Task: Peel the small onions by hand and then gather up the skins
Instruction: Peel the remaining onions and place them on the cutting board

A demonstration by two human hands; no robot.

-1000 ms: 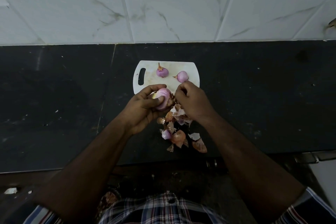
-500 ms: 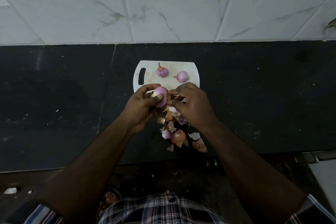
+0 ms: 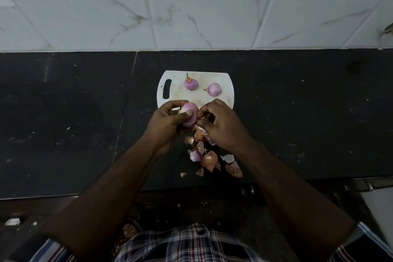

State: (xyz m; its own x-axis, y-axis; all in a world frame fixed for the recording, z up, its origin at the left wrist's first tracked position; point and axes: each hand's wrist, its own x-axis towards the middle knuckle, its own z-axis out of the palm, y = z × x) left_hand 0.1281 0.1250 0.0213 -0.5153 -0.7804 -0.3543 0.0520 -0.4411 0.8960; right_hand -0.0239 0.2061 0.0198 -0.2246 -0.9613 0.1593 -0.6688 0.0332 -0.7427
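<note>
Left hand (image 3: 168, 121) grips a peeled onion (image 3: 190, 115) | right hand (image 3: 221, 125) fingertips pinch at it, perhaps holding skin | skins (image 3: 209, 158) heaped below.

Kitchen: black stone counter (image 3: 63, 112), marble-tiled wall (image 3: 191, 6), cutting board (image 3: 212, 103).

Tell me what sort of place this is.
Most likely a home kitchen: a dark stone counter backed by white marbled wall tiles, with a small white cutting board holding peeled onions.
</note>
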